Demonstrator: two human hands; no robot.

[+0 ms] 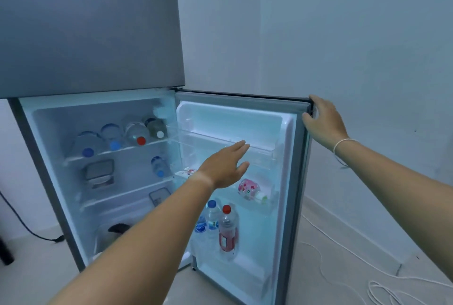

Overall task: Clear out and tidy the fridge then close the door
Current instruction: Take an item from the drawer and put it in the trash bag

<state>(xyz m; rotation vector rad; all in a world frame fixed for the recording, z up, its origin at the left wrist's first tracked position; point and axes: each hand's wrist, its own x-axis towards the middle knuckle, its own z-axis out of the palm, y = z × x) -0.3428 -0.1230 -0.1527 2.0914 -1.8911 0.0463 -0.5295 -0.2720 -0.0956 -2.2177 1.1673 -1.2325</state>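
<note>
The lower fridge door [291,182] stands wide open to the right. My right hand [323,118] grips its top outer corner. My left hand [226,165] is stretched out flat, fingers apart, holding nothing, in front of the door's upper rack [220,140]. Several bottles [137,133] lie on their sides on the top shelf. A small bottle [159,166] and a lidded container [99,173] sit on the middle shelf. A pink bottle [250,189] lies in the middle door rack. Three upright bottles [226,228] stand in the bottom door rack.
The grey freezer door [90,27] above is closed. A white wall is behind and to the right. A white cord [382,290] lies coiled on the floor at the right. A black cable [36,235] runs along the floor at the left.
</note>
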